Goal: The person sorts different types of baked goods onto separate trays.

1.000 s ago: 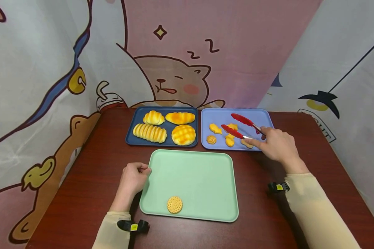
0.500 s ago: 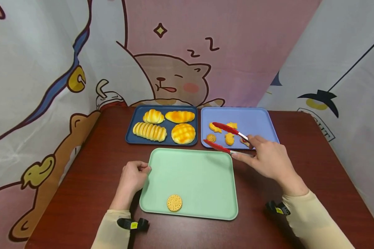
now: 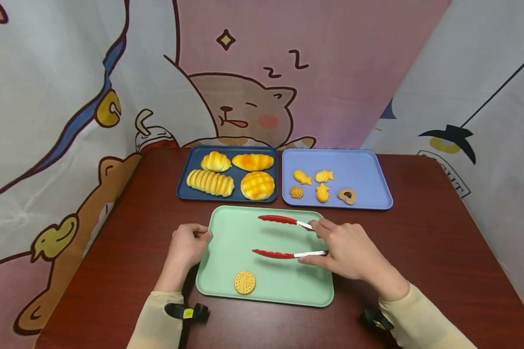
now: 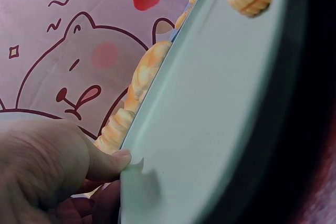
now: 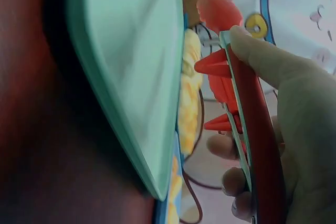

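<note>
My right hand (image 3: 347,247) holds red-tipped metal tongs (image 3: 277,254) over the right half of the green tray (image 3: 284,286). The tongs' arms are spread, with nothing between their tips. In the right wrist view, thumb and fingers wrap the tongs' red handle (image 5: 257,140). At the green tray's left edge, my left hand (image 3: 187,247) pinches the rim between thumb and fingers, as the left wrist view also shows. A round cookie (image 3: 245,282) lies on the tray near its front left, to the lower left of the tongs.
Behind stands a dark blue tray (image 3: 181,193) with several breads (image 3: 256,185). Beside it a light blue tray (image 3: 367,169) holds several small cookies, among them a heart-shaped cookie (image 3: 347,196) and a swirl cookie (image 3: 296,192). A printed curtain (image 3: 340,72) hangs behind the table.
My right hand has brought the tongs from above the light blue tray toward me and left, over the green tray. Their arms have spread wider. My left hand stays at the rim.
</note>
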Demonstrator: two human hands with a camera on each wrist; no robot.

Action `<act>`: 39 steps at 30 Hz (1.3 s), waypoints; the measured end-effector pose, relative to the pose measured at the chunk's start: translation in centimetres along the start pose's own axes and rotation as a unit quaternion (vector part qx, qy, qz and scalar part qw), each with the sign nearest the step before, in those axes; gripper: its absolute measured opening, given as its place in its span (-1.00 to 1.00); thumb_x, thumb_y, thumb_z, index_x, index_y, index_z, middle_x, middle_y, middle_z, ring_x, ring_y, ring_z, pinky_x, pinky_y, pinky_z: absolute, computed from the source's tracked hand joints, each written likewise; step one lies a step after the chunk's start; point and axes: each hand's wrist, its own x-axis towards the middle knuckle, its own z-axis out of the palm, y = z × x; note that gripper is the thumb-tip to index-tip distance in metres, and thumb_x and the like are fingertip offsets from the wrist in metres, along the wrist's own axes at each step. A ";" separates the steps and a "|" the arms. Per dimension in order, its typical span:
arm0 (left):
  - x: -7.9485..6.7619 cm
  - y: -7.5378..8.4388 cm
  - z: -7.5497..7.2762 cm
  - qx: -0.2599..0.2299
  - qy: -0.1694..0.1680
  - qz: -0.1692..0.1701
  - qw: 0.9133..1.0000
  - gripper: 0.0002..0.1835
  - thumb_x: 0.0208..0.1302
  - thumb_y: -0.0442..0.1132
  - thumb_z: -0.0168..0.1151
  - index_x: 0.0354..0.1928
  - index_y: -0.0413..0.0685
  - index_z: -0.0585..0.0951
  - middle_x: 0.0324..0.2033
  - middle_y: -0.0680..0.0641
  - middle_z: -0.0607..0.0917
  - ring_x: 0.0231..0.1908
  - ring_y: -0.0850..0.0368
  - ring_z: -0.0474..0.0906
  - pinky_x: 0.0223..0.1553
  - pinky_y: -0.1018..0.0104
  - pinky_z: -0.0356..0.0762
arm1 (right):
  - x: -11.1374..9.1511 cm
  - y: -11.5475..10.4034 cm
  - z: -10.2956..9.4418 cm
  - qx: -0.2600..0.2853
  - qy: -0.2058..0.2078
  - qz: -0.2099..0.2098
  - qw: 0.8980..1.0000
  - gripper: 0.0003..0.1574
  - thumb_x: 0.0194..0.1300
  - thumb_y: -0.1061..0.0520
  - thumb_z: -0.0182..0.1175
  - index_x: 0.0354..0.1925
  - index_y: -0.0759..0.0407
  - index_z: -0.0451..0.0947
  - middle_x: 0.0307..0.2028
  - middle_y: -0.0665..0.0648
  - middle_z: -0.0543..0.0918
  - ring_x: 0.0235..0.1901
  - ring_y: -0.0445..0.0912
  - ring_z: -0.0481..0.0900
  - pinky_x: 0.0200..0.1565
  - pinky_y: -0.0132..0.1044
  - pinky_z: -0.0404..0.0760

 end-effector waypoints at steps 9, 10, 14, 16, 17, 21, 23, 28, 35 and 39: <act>0.0 0.3 -0.1 -0.005 -0.002 -0.001 1.000 -0.79 0.45 -0.22 0.37 -0.04 -0.20 0.80 -0.28 -0.10 0.74 -0.41 0.04 0.60 -0.44 0.19 0.55 | -0.2 -1.7 0.9 0.027 -0.068 -0.077 0.994 0.03 0.17 -0.71 0.23 0.15 0.06 0.71 -0.22 -0.15 0.65 -0.65 -0.34 0.25 -0.57 -0.35 0.28; 0.0 0.4 -0.1 -0.005 -0.001 -0.001 1.000 -0.79 0.45 -0.22 0.37 -0.04 -0.20 0.80 -0.28 -0.10 0.74 -0.41 0.04 0.60 -0.44 0.19 0.55 | -0.2 -1.8 0.9 0.033 -0.076 -0.083 0.993 0.01 0.17 -0.70 0.25 0.15 0.05 0.71 -0.22 -0.16 0.65 -0.63 -0.36 0.26 -0.56 -0.36 0.28; 0.0 0.3 -0.1 -0.004 0.003 0.000 1.000 -0.80 0.45 -0.22 0.37 -0.06 -0.20 0.81 -0.29 -0.10 0.74 -0.40 0.04 0.60 -0.43 0.19 0.55 | -0.2 -2.0 1.2 0.050 -0.106 -0.094 0.989 -0.04 0.17 -0.65 0.32 0.15 0.04 0.70 -0.20 -0.16 0.66 -0.59 -0.39 0.31 -0.58 -0.37 0.28; 0.1 0.3 -0.1 -0.003 0.006 0.003 1.000 -0.81 0.45 -0.23 0.38 -0.07 -0.20 0.81 -0.30 -0.10 0.75 -0.40 0.04 0.61 -0.42 0.19 0.55 | -0.1 -2.0 1.4 0.050 -0.116 -0.097 0.987 -0.04 0.18 -0.65 0.31 0.16 0.04 0.71 -0.18 -0.16 0.66 -0.56 -0.40 0.33 -0.57 -0.37 0.28; 0.1 0.3 0.0 -0.003 0.007 0.005 1.000 -0.81 0.44 -0.23 0.38 -0.07 -0.20 0.81 -0.30 -0.10 0.75 -0.40 0.04 0.61 -0.42 0.19 0.55 | -0.1 -2.0 1.4 0.049 -0.119 -0.098 0.987 -0.04 0.18 -0.65 0.31 0.16 0.05 0.71 -0.17 -0.16 0.66 -0.56 -0.40 0.34 -0.57 -0.37 0.29; 0.1 0.2 0.0 -0.002 0.009 0.008 1.000 -0.81 0.44 -0.24 0.38 -0.07 -0.21 0.81 -0.30 -0.10 0.75 -0.39 0.04 0.62 -0.41 0.19 0.55 | 0.0 -2.0 1.6 0.046 -0.125 -0.104 0.986 -0.04 0.20 -0.66 0.28 0.16 0.04 0.73 -0.22 -0.17 0.65 -0.55 -0.41 0.34 -0.56 -0.37 0.28; 0.1 0.2 0.0 -0.003 0.008 0.008 1.000 -0.81 0.45 -0.24 0.38 -0.07 -0.21 0.81 -0.30 -0.10 0.75 -0.39 0.04 0.62 -0.42 0.19 0.55 | 0.1 -2.0 1.6 0.048 -0.127 -0.107 0.985 -0.05 0.21 -0.65 0.29 0.15 0.04 0.73 -0.25 -0.17 0.64 -0.56 -0.41 0.34 -0.56 -0.37 0.29; 0.0 0.3 0.0 -0.005 0.006 0.006 1.000 -0.81 0.45 -0.23 0.37 -0.06 -0.21 0.81 -0.29 -0.10 0.76 -0.38 0.04 0.62 -0.41 0.19 0.56 | 0.1 -2.0 1.7 0.056 -0.132 -0.112 0.983 -0.10 0.23 -0.61 0.30 0.15 0.03 0.74 -0.21 -0.16 0.67 -0.54 -0.41 0.37 -0.54 -0.39 0.34; -0.1 0.2 0.0 -0.004 0.007 0.002 1.000 -0.80 0.45 -0.22 0.38 -0.06 -0.20 0.81 -0.28 -0.10 0.75 -0.36 0.02 0.63 -0.39 0.18 0.57 | -0.1 -2.0 1.9 0.058 -0.121 -0.119 0.984 -0.11 0.25 -0.61 0.28 0.16 0.01 0.74 -0.11 -0.16 0.72 -0.51 -0.41 0.45 -0.51 -0.39 0.41; -0.1 0.1 0.1 -0.002 0.008 0.001 1.000 -0.80 0.44 -0.22 0.38 -0.06 -0.20 0.81 -0.29 -0.10 0.75 -0.35 0.02 0.63 -0.38 0.18 0.57 | -0.2 -1.9 1.9 0.055 -0.105 -0.127 0.985 -0.12 0.24 -0.60 0.31 0.15 0.02 0.75 -0.10 -0.15 0.73 -0.51 -0.43 0.46 -0.53 -0.40 0.40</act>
